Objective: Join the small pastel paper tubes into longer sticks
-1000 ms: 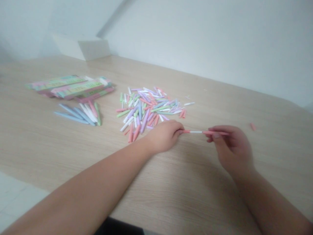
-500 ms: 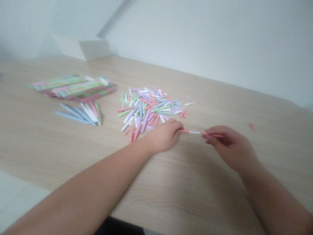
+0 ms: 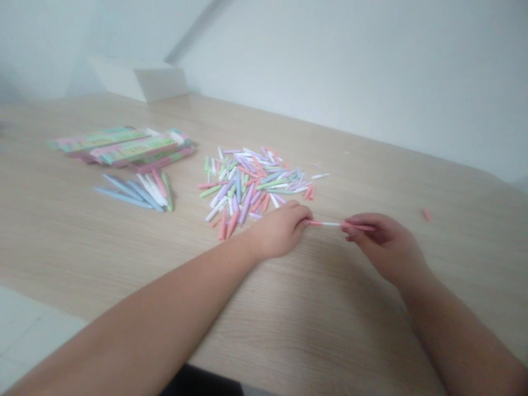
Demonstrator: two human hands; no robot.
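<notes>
A thin white pen refill (image 3: 330,224) with a pink end runs between my two hands, just above the table. The fingers of my left hand (image 3: 284,228) are closed around its pink end, and they hide the tip. In my right hand (image 3: 381,242), a pink pen barrel (image 3: 363,227) is pinched between thumb and fingers, and the refill's other end meets it. Just beyond my left hand lies a pile of pen parts (image 3: 251,184) in pink, purple, green, blue and white.
Several pens (image 3: 140,192) in blue, white, pink and green lie left of the pile. Behind them are printed pen boxes (image 3: 136,148). A small pink piece (image 3: 426,214) rests at the right. A white box (image 3: 160,82) stands against the wall at the back of the wooden table (image 3: 289,319).
The visible stretch of refill between the hands looks slightly shorter. Both hands have otherwise hardly moved, and the pile is unchanged.
</notes>
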